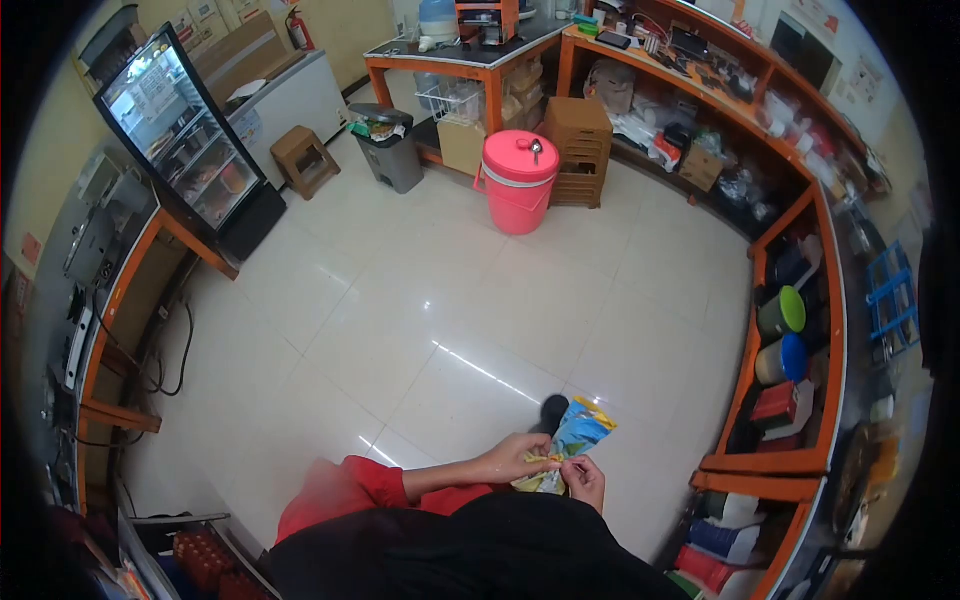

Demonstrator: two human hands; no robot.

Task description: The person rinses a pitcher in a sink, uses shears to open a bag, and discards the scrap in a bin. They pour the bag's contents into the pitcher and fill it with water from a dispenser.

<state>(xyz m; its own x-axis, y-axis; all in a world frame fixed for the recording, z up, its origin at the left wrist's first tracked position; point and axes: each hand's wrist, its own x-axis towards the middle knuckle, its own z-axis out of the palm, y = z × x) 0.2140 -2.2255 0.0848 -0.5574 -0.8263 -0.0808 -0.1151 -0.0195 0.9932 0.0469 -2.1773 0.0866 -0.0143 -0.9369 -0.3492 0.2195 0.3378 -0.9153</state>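
A blue and yellow plastic packet [583, 428] is in front of my body, low in the view, with its wider end pointing up and to the right. My left hand [516, 458] is closed on its narrow, gathered middle. From the other side, the fingers of my right hand [585, 480] pinch the packet at the same pleated part. A paler yellow lower end [541, 484] of the packet hangs between and below the hands. Whatever is inside cannot be made out. Behind the packet, a dark shoe [554, 410] shows on the tiled floor.
A pink lidded bucket [518, 190] stands ahead beside stacked brown stools [577, 150]. A grey bin [389, 155], another stool [305, 160] and a glass-door fridge [185, 130] are further left. Orange-framed shelves [765, 465] line the right; a counter [120, 290] runs along the left.
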